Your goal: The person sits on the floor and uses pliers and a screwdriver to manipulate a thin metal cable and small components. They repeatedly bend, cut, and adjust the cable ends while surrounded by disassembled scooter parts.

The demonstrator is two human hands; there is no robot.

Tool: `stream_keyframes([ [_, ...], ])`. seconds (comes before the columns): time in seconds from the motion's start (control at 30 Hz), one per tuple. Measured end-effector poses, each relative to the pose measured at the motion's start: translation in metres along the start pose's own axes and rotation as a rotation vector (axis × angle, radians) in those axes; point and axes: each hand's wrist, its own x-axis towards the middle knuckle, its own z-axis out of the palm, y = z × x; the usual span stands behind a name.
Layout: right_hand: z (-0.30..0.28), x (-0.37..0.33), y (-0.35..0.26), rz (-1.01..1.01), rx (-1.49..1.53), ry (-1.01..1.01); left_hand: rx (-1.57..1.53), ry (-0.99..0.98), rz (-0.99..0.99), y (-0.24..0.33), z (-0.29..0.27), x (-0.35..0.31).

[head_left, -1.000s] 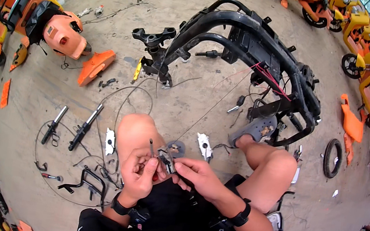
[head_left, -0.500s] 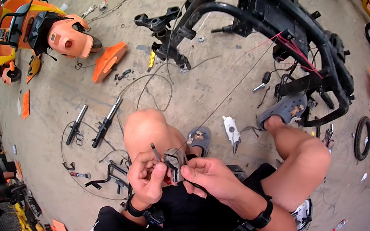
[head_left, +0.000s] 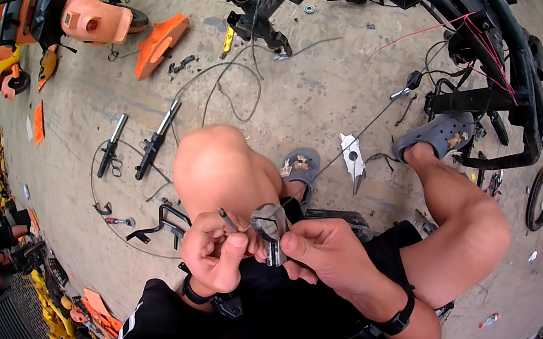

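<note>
My right hand is closed around a rounded grey metal part with a dark slot, held above my lap. Close beside it, my left hand pinches a thin dark grey rod-like piece between thumb and fingers. Its other fingertips reach toward the metal part's lower side; whether they touch it is hidden. From near the metal part a thin dark cable runs up and right toward a black fitting with a silver tip.
Ahead stands a black vehicle frame with pink cords. Two shock absorbers, a black bracket and looping cable lie on the floor at left. Orange scooters stand at far left; a tire lies at right.
The view has tilted down, so the frame and floor parts sit higher in the picture. Both hands keep their holds; the cable hangs at a different angle, farther right.
</note>
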Motion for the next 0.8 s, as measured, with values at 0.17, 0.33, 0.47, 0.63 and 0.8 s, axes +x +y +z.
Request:
stream_keyframes([
  [0.17, -0.002, -0.004, 0.000, 0.005, 0.011, -0.018, -0.032, 0.028, -0.009, -0.001, 0.000, -0.002],
  [0.33, -0.003, -0.002, 0.004, 0.037, -0.023, 0.034, -0.062, 0.004, -0.016, -0.002, 0.001, -0.001],
  [0.47, -0.002, -0.001, 0.007, 0.004, -0.048, 0.044, -0.087, -0.024, 0.020, -0.004, 0.001, 0.001],
  [0.63, -0.004, -0.006, -0.002, -0.051, -0.051, -0.054, -0.058, 0.003, -0.025, -0.001, 0.001, 0.000],
  [0.8, -0.009, -0.007, 0.000, -0.045, -0.021, -0.090, -0.052, 0.000, -0.042, -0.006, -0.001, -0.004],
])
